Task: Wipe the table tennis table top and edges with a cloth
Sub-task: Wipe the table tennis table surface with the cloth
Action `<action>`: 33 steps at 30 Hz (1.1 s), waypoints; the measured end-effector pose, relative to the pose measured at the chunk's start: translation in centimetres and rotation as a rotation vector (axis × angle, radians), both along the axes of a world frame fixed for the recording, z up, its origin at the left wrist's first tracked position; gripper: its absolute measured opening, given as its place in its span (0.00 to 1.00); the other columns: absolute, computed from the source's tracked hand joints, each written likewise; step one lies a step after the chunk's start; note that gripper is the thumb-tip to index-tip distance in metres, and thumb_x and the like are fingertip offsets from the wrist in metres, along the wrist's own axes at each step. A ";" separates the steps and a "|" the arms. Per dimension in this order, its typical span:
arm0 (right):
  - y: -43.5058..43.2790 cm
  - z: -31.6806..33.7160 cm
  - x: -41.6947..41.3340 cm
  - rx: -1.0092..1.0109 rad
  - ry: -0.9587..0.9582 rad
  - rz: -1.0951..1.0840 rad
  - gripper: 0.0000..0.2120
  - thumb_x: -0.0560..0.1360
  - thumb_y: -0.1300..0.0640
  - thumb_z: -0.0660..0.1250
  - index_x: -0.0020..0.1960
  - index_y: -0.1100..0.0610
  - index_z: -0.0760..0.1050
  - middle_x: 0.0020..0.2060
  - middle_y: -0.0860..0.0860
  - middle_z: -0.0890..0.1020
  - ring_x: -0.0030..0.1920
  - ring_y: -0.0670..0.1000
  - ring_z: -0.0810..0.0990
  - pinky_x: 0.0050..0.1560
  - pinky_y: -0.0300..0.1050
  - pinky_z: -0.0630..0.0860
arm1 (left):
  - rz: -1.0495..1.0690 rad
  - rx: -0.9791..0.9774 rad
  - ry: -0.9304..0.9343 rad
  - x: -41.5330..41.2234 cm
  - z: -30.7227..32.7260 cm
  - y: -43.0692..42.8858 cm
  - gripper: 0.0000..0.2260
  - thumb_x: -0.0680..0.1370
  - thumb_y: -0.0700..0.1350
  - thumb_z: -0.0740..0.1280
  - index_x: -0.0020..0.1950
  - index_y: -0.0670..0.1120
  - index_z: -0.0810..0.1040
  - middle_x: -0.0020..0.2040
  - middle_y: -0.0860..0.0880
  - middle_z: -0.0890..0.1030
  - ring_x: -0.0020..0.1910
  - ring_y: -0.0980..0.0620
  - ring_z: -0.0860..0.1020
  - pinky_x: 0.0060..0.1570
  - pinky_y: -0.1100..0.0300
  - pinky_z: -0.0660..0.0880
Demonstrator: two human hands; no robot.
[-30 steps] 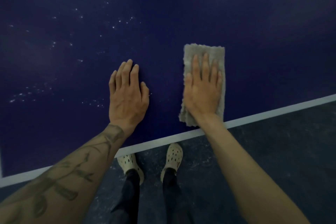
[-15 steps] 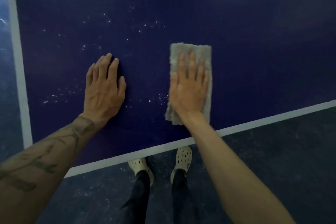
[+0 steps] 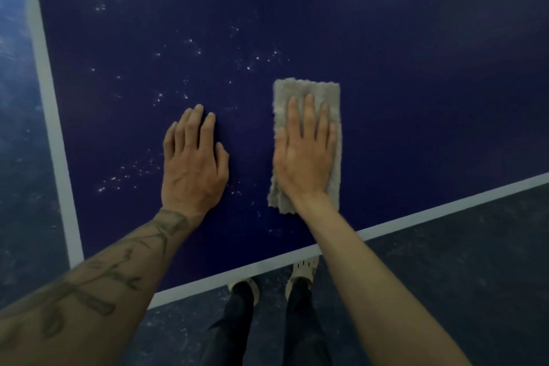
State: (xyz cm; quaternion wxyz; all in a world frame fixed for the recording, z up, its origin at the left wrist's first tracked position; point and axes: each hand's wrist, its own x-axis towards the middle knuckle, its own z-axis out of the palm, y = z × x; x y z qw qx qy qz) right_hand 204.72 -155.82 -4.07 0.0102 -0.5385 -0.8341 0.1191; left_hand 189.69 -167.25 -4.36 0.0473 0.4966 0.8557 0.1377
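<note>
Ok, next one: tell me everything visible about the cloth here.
The cloth is grey and fuzzy with ragged edges, a long rectangle lying flat on the dark blue table top, near the white line at the near edge. The right hand presses flat on it, fingers straight, covering its middle and lower part.

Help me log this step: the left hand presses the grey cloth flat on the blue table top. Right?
Not quite. The head view shows the right hand pressing the grey cloth flat on the blue table top; the left hand rests bare beside it.
</note>
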 end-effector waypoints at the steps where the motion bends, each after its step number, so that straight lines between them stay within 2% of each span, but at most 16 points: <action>1: -1.4 -0.2 -0.7 0.012 0.011 0.077 0.29 0.89 0.45 0.45 0.88 0.50 0.46 0.87 0.53 0.46 0.87 0.58 0.43 0.85 0.62 0.46 | -0.002 -0.006 -0.001 0.0 0.0 0.0 0.22 0.85 0.44 0.59 0.79 0.40 0.65 0.81 0.40 0.63 0.81 0.40 0.61 0.81 0.41 0.55; 4: -5.8 -0.4 1.1 0.019 0.040 0.382 0.28 0.90 0.47 0.49 0.88 0.51 0.51 0.87 0.53 0.50 0.87 0.58 0.45 0.84 0.62 0.51 | -0.002 -0.027 -0.001 -0.1 0.1 0.0 0.23 0.85 0.45 0.56 0.79 0.40 0.65 0.81 0.40 0.63 0.81 0.41 0.61 0.81 0.42 0.55; 6: -5.8 -0.2 3.9 0.008 0.033 0.426 0.28 0.89 0.47 0.50 0.87 0.50 0.51 0.87 0.52 0.50 0.87 0.57 0.46 0.85 0.63 0.51 | -0.003 -0.029 -0.015 -0.1 0.3 0.0 0.23 0.85 0.46 0.55 0.79 0.40 0.65 0.81 0.40 0.63 0.81 0.41 0.61 0.82 0.42 0.54; 10: 0.1 0.3 4.8 -0.012 -0.038 0.166 0.28 0.89 0.45 0.46 0.88 0.47 0.45 0.87 0.50 0.46 0.87 0.55 0.43 0.85 0.62 0.47 | -0.002 -0.043 -0.021 -0.1 0.6 0.2 0.23 0.85 0.46 0.55 0.80 0.40 0.65 0.81 0.40 0.62 0.82 0.41 0.60 0.82 0.43 0.53; 13: 4.5 0.4 0.6 0.022 -0.015 -0.008 0.28 0.89 0.46 0.46 0.88 0.49 0.47 0.87 0.52 0.48 0.87 0.57 0.44 0.85 0.62 0.46 | 0.002 -0.045 -0.025 -0.1 0.5 0.2 0.24 0.85 0.46 0.56 0.80 0.40 0.65 0.82 0.40 0.62 0.82 0.41 0.59 0.82 0.43 0.53; 15: 4.9 0.0 -2.8 0.026 0.001 -0.020 0.29 0.89 0.46 0.46 0.88 0.50 0.47 0.87 0.53 0.47 0.87 0.58 0.44 0.85 0.62 0.45 | -0.001 -0.039 -0.014 -0.2 0.3 0.1 0.23 0.85 0.46 0.56 0.80 0.40 0.65 0.82 0.40 0.63 0.82 0.41 0.60 0.82 0.43 0.53; 18: 1.4 -0.4 -4.9 0.052 0.031 0.240 0.29 0.89 0.46 0.47 0.88 0.51 0.50 0.87 0.53 0.49 0.87 0.59 0.45 0.85 0.62 0.48 | -0.002 -0.040 0.001 -0.2 0.2 0.1 0.24 0.85 0.45 0.56 0.80 0.39 0.65 0.81 0.39 0.63 0.82 0.41 0.60 0.82 0.42 0.55; 20: -0.4 -0.5 -3.0 0.049 0.047 0.423 0.28 0.89 0.47 0.50 0.87 0.52 0.54 0.87 0.53 0.52 0.87 0.58 0.47 0.85 0.61 0.51 | 0.003 -0.043 0.004 0.0 0.4 0.3 0.24 0.84 0.45 0.57 0.80 0.39 0.66 0.81 0.39 0.63 0.82 0.41 0.61 0.82 0.42 0.55; 21: -0.1 -0.3 -1.6 0.036 0.044 0.447 0.28 0.89 0.47 0.51 0.87 0.51 0.53 0.87 0.52 0.52 0.87 0.57 0.46 0.85 0.61 0.51 | 0.005 -0.043 0.001 0.0 0.5 0.3 0.24 0.84 0.45 0.57 0.80 0.38 0.66 0.81 0.39 0.64 0.82 0.40 0.61 0.82 0.42 0.55; 25: 7.2 0.5 -0.3 -0.010 -0.013 0.234 0.28 0.89 0.45 0.47 0.88 0.47 0.47 0.87 0.50 0.48 0.87 0.56 0.43 0.85 0.60 0.45 | 0.026 -0.031 -0.022 -0.1 0.9 0.6 0.23 0.84 0.44 0.58 0.78 0.38 0.68 0.80 0.39 0.66 0.80 0.40 0.64 0.81 0.41 0.58; 27: 10.9 0.7 -3.2 0.001 -0.003 0.100 0.28 0.89 0.45 0.44 0.88 0.49 0.46 0.87 0.51 0.47 0.87 0.57 0.44 0.85 0.61 0.46 | 0.042 -0.012 -0.013 -0.4 1.0 1.1 0.22 0.84 0.44 0.59 0.78 0.39 0.69 0.79 0.40 0.67 0.79 0.40 0.65 0.80 0.41 0.60; 29: 11.9 0.7 -6.8 -0.019 0.028 0.074 0.29 0.89 0.45 0.43 0.88 0.50 0.45 0.87 0.52 0.46 0.87 0.59 0.43 0.85 0.62 0.44 | 0.074 0.007 0.000 -1.2 1.1 2.2 0.22 0.84 0.44 0.59 0.78 0.39 0.69 0.79 0.40 0.67 0.79 0.40 0.66 0.79 0.42 0.61; 31: 10.0 0.5 -8.7 -0.013 0.043 0.217 0.29 0.89 0.45 0.44 0.88 0.50 0.46 0.87 0.53 0.46 0.86 0.59 0.44 0.85 0.62 0.44 | 0.127 0.022 -0.007 -2.3 1.1 3.7 0.22 0.85 0.43 0.60 0.78 0.39 0.68 0.79 0.40 0.67 0.78 0.40 0.66 0.79 0.42 0.61; 33: 7.0 0.2 -7.6 0.017 0.042 0.468 0.28 0.89 0.46 0.47 0.88 0.51 0.49 0.87 0.53 0.49 0.87 0.59 0.45 0.85 0.61 0.46 | 0.184 0.033 -0.019 -3.3 1.1 5.5 0.22 0.85 0.42 0.61 0.78 0.39 0.67 0.79 0.39 0.66 0.78 0.39 0.66 0.79 0.42 0.60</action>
